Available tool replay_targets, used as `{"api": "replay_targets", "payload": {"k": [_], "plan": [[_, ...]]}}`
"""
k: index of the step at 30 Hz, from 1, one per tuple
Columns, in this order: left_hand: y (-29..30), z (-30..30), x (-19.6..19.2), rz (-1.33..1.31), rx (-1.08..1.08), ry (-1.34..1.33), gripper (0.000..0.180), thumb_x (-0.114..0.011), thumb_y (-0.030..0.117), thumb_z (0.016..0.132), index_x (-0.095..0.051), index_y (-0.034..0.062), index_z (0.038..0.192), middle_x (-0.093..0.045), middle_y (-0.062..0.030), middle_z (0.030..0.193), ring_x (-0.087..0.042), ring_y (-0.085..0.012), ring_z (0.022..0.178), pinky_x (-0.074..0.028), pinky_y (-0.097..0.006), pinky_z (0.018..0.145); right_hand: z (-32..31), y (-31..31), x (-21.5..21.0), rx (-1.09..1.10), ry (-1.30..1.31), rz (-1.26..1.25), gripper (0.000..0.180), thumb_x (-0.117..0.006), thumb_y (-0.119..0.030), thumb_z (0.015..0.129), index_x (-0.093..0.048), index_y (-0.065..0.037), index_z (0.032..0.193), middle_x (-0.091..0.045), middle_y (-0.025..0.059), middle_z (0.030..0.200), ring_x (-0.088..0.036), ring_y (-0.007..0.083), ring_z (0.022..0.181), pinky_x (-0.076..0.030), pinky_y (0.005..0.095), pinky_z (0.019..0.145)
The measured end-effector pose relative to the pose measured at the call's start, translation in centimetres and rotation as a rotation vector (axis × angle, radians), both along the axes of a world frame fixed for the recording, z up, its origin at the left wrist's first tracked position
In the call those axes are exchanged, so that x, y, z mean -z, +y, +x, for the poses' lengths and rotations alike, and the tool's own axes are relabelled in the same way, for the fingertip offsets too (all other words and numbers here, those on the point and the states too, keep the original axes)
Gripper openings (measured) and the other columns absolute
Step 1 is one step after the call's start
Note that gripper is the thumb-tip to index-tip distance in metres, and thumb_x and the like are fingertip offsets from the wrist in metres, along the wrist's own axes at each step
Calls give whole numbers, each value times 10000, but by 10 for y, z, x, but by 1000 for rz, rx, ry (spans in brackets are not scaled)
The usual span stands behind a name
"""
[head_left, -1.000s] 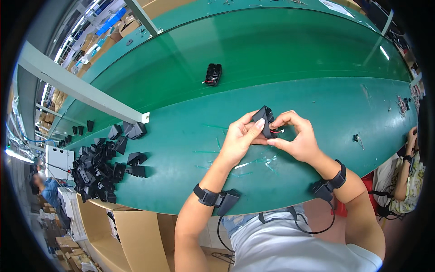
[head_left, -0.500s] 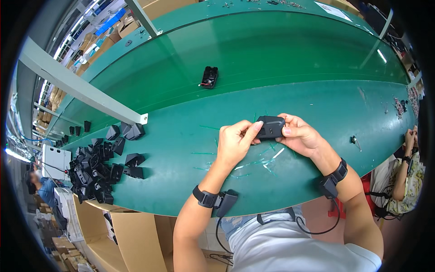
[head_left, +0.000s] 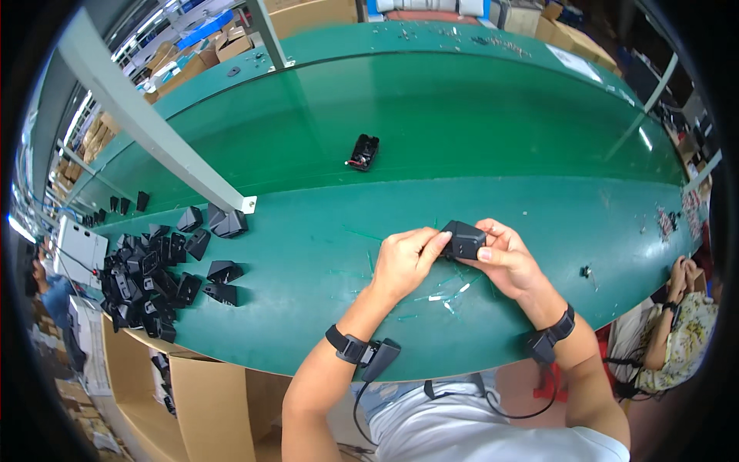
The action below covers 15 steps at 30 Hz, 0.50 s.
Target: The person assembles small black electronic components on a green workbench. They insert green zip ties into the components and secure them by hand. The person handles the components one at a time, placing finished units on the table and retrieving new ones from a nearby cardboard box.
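Note:
Between my two hands, above the green worktop [head_left: 323, 219], I hold a black plastic housing [head_left: 467, 242] with an angular, wedge-like shape. My left hand [head_left: 408, 260] pinches its left edge, the thumb lying along its side. My right hand [head_left: 508, 258] grips the opposite edge between thumb and fingers. Thin green strips and small white pieces [head_left: 443, 299] lie scattered on the worktop under my hands. Further off, an open black case [head_left: 362, 152] with a red wire at one end rests on the shiny green strip. The housing's underside is hidden by my fingers.
Many similar black housings [head_left: 146, 277] are heaped at the left, beside a grey metal post [head_left: 154, 123]. An open cardboard box [head_left: 212, 400] stands below the worktop's near left edge. Small parts [head_left: 668, 223] lie at the right, near another person's hands [head_left: 679, 279].
The housing has turned in my hands and shows a taller face now. The whole view has shifted, so the bench and my hands appear lower in the picture.

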<state>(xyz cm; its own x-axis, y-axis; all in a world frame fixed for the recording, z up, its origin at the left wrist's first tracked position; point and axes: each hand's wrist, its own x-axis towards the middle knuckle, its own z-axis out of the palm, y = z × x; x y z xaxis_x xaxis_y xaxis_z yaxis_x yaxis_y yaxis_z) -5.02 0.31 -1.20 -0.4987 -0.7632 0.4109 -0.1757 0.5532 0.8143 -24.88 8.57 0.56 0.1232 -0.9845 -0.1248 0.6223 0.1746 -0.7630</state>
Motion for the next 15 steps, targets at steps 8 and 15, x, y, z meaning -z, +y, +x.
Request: {"api": "replay_targets", "payload": {"k": [8, 15], "plan": [[-4, 2, -3, -29, -192, 45, 236, -559, 243, 1008, -645, 23, 1005, -683, -128, 738, -687, -247, 640, -516, -343, 586, 11, -30, -30, 89, 625, -269, 432, -769, -40, 817, -560, -54, 1195, -655, 89, 1125, -634, 171, 1063, -503, 352, 976], [-9, 8, 5, -19, -228, 30, 181, -595, 195, 969, -648, 22, 987, -696, -123, 759, -682, -215, 603, -527, -335, 580, -3, -161, -18, 301, 1690, -777, 456, -777, -76, 716, -588, -83, 1131, -682, 77, 1020, -524, 361, 1238, -411, 480, 1040]]}}
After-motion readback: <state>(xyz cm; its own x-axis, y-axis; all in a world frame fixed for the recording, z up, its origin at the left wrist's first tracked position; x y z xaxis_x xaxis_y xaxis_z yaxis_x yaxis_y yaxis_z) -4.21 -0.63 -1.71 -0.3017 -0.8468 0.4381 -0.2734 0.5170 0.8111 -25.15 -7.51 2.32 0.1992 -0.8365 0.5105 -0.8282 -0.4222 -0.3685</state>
